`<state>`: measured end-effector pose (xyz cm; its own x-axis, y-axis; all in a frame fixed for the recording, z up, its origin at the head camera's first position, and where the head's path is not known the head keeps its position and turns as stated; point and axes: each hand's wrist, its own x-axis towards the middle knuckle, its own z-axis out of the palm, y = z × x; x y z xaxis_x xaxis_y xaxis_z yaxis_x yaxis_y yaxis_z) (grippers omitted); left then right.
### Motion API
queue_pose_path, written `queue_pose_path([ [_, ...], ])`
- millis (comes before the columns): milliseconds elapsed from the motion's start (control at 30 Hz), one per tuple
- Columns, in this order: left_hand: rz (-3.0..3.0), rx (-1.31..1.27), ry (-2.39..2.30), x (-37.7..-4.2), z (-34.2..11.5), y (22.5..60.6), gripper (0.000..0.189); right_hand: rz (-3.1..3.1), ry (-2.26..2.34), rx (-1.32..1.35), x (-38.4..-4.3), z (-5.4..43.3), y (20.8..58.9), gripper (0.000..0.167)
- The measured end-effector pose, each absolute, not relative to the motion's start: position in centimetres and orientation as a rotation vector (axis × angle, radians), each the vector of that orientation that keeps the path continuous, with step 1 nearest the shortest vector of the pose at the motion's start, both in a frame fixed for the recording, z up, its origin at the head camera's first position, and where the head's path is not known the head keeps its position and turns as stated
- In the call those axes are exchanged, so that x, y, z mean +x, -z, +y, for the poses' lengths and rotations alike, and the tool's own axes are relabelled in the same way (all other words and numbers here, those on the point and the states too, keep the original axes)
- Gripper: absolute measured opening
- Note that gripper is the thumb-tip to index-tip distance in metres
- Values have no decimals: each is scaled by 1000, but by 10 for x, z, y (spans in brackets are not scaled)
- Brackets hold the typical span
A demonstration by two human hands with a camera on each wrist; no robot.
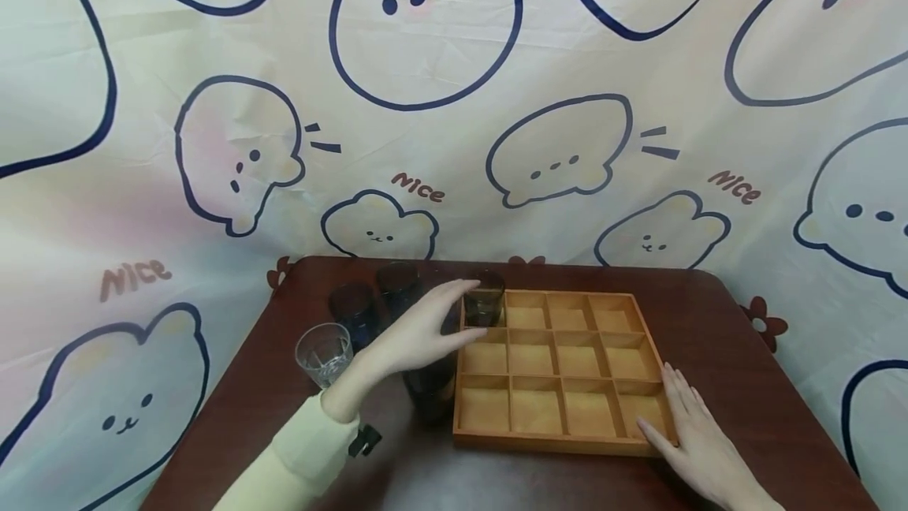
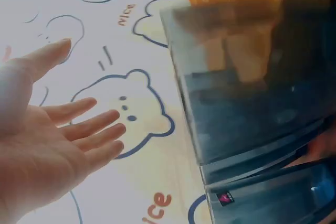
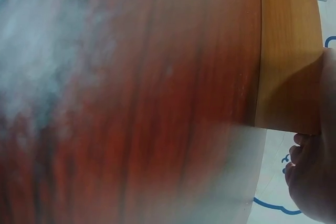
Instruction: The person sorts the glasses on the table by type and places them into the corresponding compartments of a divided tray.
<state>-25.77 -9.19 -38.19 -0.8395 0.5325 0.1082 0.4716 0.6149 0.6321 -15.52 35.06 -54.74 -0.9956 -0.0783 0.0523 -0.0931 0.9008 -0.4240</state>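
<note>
A wooden divided tray (image 1: 539, 442) with several square compartments lies on the table. In its back left compartment stands a dark, see-through glass (image 1: 485, 300). My left hand (image 1: 418, 330) is beside that glass, thumb and fingers spread apart; in the left wrist view the left hand (image 2: 58, 140) has nothing between its fingers. My right hand (image 1: 698, 440) rests against the tray's front right corner, fingers laid along the right side and thumb over the front edge. In the right wrist view the tray's wooden side (image 3: 291, 51) shows beside the hand.
Left of the tray, a clear glass (image 1: 324, 349) stands near dark glasses (image 1: 353, 310), partly behind my left forearm. Another dark glass (image 1: 431, 397) is close against the tray's left side. A patterned cloth (image 1: 426, 140) hangs behind the dark red-brown table (image 1: 752, 385).
</note>
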Motion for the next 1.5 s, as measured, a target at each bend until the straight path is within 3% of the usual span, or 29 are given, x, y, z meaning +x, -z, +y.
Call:
queue_pose_path([
  [400, 2940, 628, -1426, -198, -123, 419, 70, -3067, -740, 82, -157, 353, 548, 111],
  [633, 2974, 317, -1688, -179, -130, 446, 73, -3022, -718, 153, -155, 354, 547, 105],
  [1100, 2497, 8, -1956, -174, -120, 498, 101, -3008, -754, 165, -154, 354, 550, 102],
  [1500, 2418, 35, -2146, -184, -102, 517, 95, -2997, -787, 147, -152, 353, 550, 103],
])
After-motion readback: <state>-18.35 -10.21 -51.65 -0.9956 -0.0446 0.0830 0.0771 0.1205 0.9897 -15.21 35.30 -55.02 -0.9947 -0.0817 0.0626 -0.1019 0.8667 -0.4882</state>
